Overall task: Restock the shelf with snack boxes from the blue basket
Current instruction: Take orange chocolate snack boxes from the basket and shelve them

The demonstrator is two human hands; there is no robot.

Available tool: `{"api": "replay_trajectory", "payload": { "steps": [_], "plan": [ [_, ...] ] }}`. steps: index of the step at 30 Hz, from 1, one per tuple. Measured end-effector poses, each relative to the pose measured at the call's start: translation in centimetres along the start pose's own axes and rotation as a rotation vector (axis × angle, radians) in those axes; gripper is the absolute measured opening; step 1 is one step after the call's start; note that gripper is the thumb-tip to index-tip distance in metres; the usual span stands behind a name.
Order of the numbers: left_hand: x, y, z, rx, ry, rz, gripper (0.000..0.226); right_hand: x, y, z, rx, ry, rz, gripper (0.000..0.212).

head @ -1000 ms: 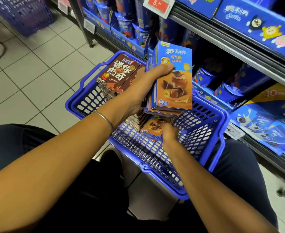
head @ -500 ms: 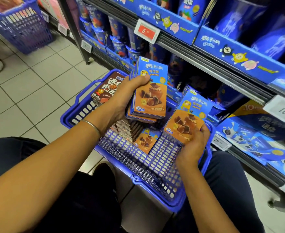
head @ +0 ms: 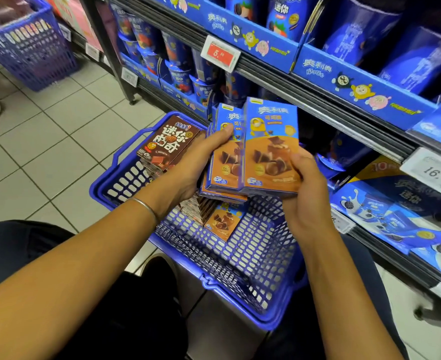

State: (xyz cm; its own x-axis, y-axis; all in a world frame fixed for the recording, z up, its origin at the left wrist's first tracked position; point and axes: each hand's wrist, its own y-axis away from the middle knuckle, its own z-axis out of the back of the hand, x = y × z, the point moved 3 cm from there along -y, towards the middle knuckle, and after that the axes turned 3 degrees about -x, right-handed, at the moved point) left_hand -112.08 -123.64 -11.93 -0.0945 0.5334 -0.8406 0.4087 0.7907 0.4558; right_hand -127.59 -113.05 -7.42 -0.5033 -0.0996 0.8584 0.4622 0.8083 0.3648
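A blue basket (head: 240,289) rests on my lap in front of the shelf (head: 318,100). My left hand (head: 198,162) grips a stack of blue-and-orange snack boxes (head: 224,157) above the basket. My right hand (head: 307,188) holds one more box of the same kind (head: 271,149), upright and pressed against the front of that stack. Inside the basket lie another blue-and-orange box (head: 220,222), a row of brown boxes (head: 196,209) and a brown cookie box (head: 167,144) leaning at the far left corner.
Blue snack cups (head: 180,74) and blue display trays (head: 357,81) fill the shelf, with price tags (head: 220,53) on its rails. A second blue basket (head: 29,48) stands on the tiled floor (head: 45,141) at the far left.
My right hand has lifted its box out of the basket and brought it up and left against the stack in my left hand. The view has tilted up toward the shelf.
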Motion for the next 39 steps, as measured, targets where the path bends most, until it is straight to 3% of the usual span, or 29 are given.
{"api": "replay_trajectory", "payload": {
  "steps": [3,8,13,16,20,25,29,34,39],
  "plan": [
    [0.4,0.3,-0.4,0.095,0.068,0.007,0.053,-0.1,0.9,-2.2,0.111,-0.020,-0.056,0.047],
    [0.4,0.0,-0.2,0.130,0.242,0.024,0.065,0.7,1.0,-2.9,0.286,-0.066,-0.056,0.062],
    [0.0,-0.4,0.3,0.088,0.323,0.016,0.066,-2.1,-1.5,0.7,-0.149,-0.023,-0.055,0.053],
    [-0.3,-0.3,0.4,0.103,0.358,0.024,0.067,-7.0,-3.9,2.6,-0.318,0.144,-0.224,0.035],
    [-0.4,0.0,0.5,0.126,0.395,0.033,0.058,-15.0,-5.3,3.5,-0.299,0.475,-0.506,0.030],
    [-0.8,-0.2,0.6,0.138,0.413,0.019,0.056,-20.9,-4.5,3.7,-0.132,0.734,-0.731,0.058],
    [-1.1,-0.2,0.5,0.180,0.416,0.014,0.052,-22.8,-5.2,3.9,-0.069,0.783,-0.735,0.056],
    [-1.2,-0.5,0.4,0.207,0.438,0.003,0.054,-24.1,-6.6,4.2,-0.166,0.661,-0.692,0.024],
    [-1.0,-0.6,0.5,0.223,0.437,0.001,0.053,-24.9,-7.6,4.1,-0.181,0.721,-0.606,0.060]
  ]
}}
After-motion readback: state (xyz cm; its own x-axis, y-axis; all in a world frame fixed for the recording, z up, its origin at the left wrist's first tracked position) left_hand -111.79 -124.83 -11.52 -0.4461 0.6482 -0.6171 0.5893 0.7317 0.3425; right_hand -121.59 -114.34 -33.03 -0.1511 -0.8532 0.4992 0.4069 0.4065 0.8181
